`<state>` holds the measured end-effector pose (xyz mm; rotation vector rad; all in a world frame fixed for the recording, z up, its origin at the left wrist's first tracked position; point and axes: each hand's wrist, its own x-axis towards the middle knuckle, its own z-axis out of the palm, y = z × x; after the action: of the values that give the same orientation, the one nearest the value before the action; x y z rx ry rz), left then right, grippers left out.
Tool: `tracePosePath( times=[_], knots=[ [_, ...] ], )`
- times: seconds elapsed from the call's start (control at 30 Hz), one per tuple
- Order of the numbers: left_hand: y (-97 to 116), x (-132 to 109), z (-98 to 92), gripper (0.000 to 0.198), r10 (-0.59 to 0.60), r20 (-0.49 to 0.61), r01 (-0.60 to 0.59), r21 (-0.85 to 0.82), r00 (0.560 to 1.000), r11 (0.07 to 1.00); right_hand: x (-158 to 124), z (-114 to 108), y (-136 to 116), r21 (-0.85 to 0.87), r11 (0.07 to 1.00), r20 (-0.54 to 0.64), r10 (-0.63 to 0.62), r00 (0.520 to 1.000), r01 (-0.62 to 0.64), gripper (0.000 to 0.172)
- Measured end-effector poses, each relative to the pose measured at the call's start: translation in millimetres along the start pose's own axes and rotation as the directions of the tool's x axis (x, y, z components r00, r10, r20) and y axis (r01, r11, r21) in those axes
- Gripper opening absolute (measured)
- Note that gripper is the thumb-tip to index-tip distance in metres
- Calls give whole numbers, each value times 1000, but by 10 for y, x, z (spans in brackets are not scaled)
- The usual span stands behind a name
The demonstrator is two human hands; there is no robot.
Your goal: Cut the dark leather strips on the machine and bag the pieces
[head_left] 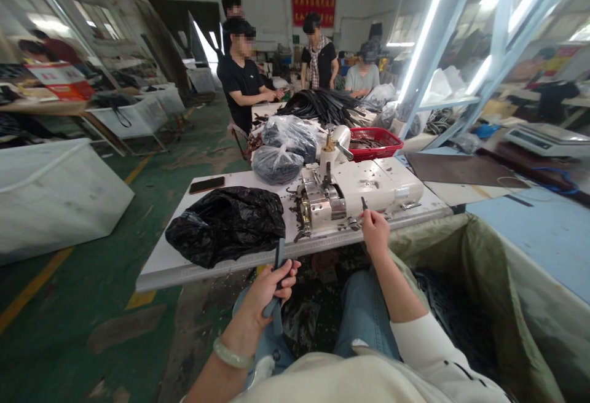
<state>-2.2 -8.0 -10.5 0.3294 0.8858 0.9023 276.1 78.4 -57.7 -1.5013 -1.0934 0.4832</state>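
My left hand [275, 284] is closed around a few dark grey strips [279, 252], just in front of the table edge. Their ends stick out above and below the fingers. Pinched in my right hand [375, 231] is a small dark strip [364, 203], its tip pointing up beside the machine's front. The white machine [382, 185], which looks like a leather skiving machine, has shiny metal parts at its left end and dark scraps around it. A black plastic bag [225, 222] lies on the table to the left, close to my left hand.
On the white table [157, 262] are a phone [207, 185] and clear bags [279, 160] of dark pieces. Behind the machine sits a red basket [375, 145]. A green fabric-lined bin [442, 237] stands at my right. Several people work beyond the table.
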Motion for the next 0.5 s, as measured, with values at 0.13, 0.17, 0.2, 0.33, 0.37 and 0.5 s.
tracePosePath(
  times=[0.13,0.17,0.2,0.33,0.37,0.5],
  knots=[
    [-45,41,63,14,-10,14,10,-9,1000,1000,-324,-203,-47,-251,849,40,-471,881,465,33],
    [-54,44,78,13,-14,24,15,-13,1000,1000,-385,-214,-62,-268,808,68,-528,847,525,32],
    [-62,44,92,13,-18,33,19,-17,999,1000,-434,-216,-76,-281,776,77,-568,819,565,31],
    [-71,9,141,9,-21,33,21,-9,999,1000,-522,-202,-101,-314,718,61,-637,768,621,30],
    [-70,-1,150,9,-19,28,19,-5,999,1000,-531,-206,-100,-315,720,62,-634,770,618,30],
    [-62,-18,164,13,-7,24,7,8,1000,1000,-589,-263,-82,-284,765,69,-585,808,578,29]
  ],
)
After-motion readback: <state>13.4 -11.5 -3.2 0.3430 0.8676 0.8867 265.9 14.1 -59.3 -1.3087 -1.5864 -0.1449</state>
